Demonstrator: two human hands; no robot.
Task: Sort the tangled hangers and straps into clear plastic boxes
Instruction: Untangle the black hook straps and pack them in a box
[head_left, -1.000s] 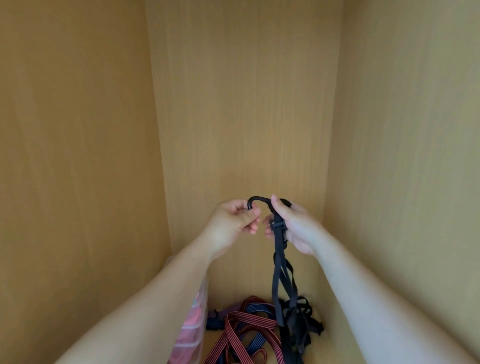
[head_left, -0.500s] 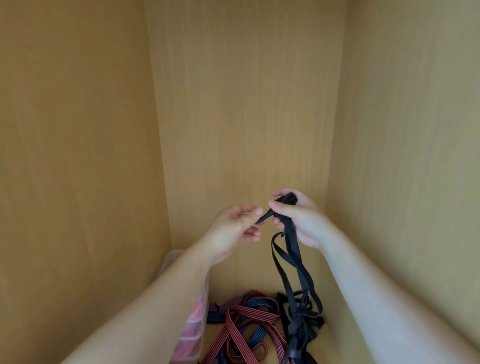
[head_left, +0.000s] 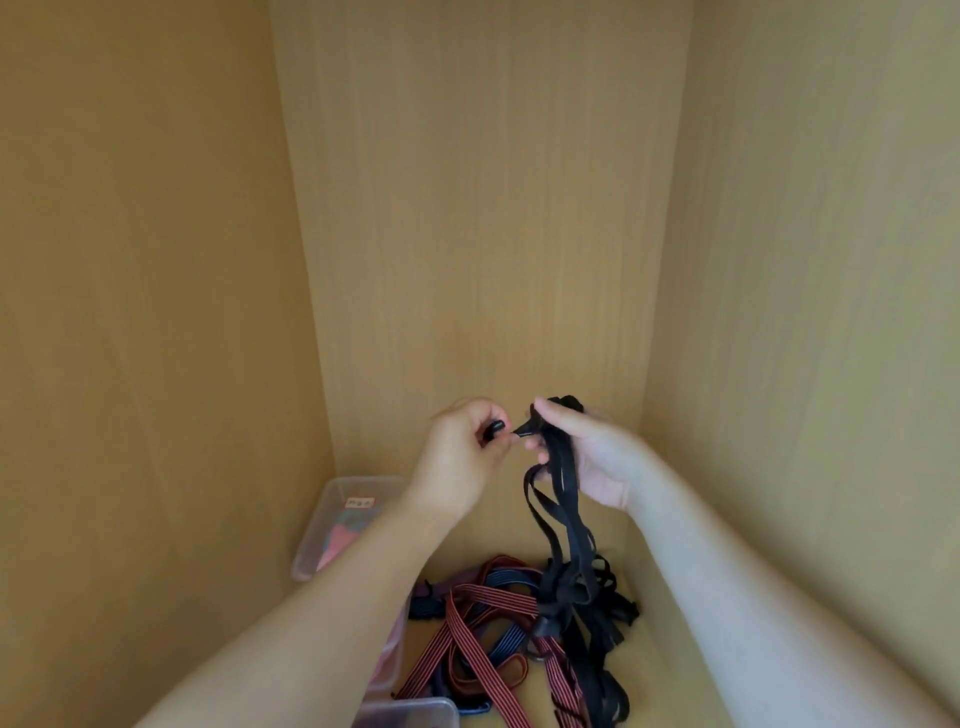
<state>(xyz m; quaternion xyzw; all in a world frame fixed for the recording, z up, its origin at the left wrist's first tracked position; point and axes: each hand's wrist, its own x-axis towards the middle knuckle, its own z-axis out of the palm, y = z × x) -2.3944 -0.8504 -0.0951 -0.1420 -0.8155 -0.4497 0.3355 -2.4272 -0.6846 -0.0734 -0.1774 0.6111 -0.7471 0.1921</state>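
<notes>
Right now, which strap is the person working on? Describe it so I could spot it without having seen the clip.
Look into the wooden cupboard, at the two hands raised before its back wall. The black strap hangs from the right hand down into the heap on the floor, its end pinched by the left hand. Unlike the red striped straps and blue ones lying flat, it is plain black and lifted.

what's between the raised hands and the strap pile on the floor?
In the head view, only the black strap hanging from the right hand into the pile; below the left hand nothing hangs.
</notes>
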